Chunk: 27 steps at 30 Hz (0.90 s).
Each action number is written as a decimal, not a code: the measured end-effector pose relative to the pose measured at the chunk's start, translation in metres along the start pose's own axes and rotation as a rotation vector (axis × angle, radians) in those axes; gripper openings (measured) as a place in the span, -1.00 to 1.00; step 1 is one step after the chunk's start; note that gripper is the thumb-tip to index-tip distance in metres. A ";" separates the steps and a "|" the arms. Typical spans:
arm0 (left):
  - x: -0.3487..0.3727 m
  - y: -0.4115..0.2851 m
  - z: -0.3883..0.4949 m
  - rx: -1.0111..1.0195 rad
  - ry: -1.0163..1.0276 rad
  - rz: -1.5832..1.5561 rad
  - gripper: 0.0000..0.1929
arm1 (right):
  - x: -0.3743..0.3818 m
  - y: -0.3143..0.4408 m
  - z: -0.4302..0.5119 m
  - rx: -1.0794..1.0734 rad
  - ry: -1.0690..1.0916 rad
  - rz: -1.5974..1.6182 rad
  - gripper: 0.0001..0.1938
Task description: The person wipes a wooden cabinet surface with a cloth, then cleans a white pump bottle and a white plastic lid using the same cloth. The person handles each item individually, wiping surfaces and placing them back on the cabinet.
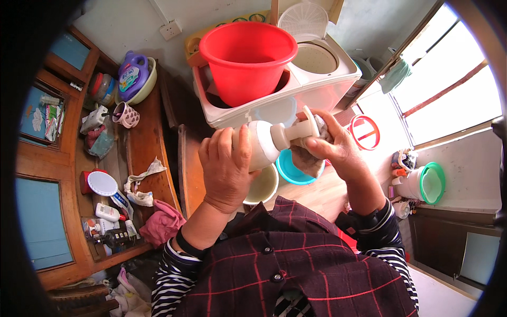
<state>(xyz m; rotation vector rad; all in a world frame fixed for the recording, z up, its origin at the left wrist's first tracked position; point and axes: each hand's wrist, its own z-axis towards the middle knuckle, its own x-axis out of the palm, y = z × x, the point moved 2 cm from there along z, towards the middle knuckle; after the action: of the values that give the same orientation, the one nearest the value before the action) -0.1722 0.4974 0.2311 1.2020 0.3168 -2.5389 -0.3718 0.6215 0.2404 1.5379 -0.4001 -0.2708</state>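
Observation:
My left hand (225, 166) grips a white pump bottle (261, 144) around its body. The bottle lies tilted on its side, its pump head pointing right. In my right hand (336, 146) is a crumpled grey-brown cloth (307, 160), pressed about the pump's nozzle end. My right thumb and fingers wrap the cloth and partly hide it. Below the bottle, a pale basin (273, 186) and a turquoise basin (295, 178) show in part behind my hands.
A large red bucket (251, 75) sits on a twin-tub washing machine (321, 85) ahead. On the left, a wooden cabinet (150, 130) holds a purple detergent jug (132, 77), a spotted cup (126, 115) and a pink cloth (162, 224). At right stand a white bucket with green rim (431, 183) and a window.

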 end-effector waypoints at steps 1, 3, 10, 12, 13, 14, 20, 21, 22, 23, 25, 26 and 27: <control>0.001 -0.002 0.001 0.011 -0.011 0.021 0.04 | 0.002 0.000 0.002 0.023 -0.059 -0.024 -0.43; 0.002 -0.005 0.001 0.001 -0.013 0.006 0.04 | 0.003 -0.001 0.004 0.070 -0.169 -0.072 -0.55; -0.006 -0.004 0.004 -0.162 0.122 -0.473 0.08 | -0.003 0.028 0.008 -0.191 -0.086 -0.314 -0.67; -0.008 0.010 0.008 -0.165 0.243 -0.682 0.16 | -0.005 0.043 0.013 -0.314 0.006 -0.435 -0.63; -0.006 0.018 0.009 -0.197 0.397 -0.844 0.15 | -0.006 0.047 0.013 -0.285 0.079 -0.425 -0.62; -0.002 0.025 0.010 -0.231 0.553 -1.003 0.15 | -0.006 0.051 0.016 -0.303 0.149 -0.414 -0.62; 0.017 0.024 -0.014 -0.527 0.897 -1.820 0.14 | -0.001 0.044 0.038 -0.344 0.284 -0.291 -0.54; 0.017 0.023 -0.019 -0.588 0.776 -1.820 0.13 | 0.000 0.041 0.039 -0.292 0.194 -0.148 -0.50; 0.016 0.024 -0.023 -0.658 0.659 -1.806 0.12 | 0.003 0.037 0.038 -0.258 0.118 -0.008 -0.47; 0.015 0.025 -0.027 -0.726 0.537 -1.786 0.10 | 0.006 0.034 0.037 -0.187 0.010 0.111 -0.44; 0.013 0.027 -0.028 -0.764 0.330 -1.606 0.02 | 0.018 0.031 0.027 -0.147 -0.109 0.165 -0.51; 0.012 0.026 -0.028 -0.766 0.270 -1.556 0.00 | 0.029 0.032 0.017 -0.305 -0.079 0.021 -0.55; 0.010 0.026 -0.028 -0.768 0.219 -1.506 -0.02 | 0.043 0.030 0.010 -0.440 -0.096 -0.132 -0.59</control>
<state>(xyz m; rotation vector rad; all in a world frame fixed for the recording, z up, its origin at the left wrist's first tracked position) -0.1485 0.4807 0.2040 0.9735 2.7641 -2.5243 -0.3398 0.5955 0.2740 1.1223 -0.2905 -0.5025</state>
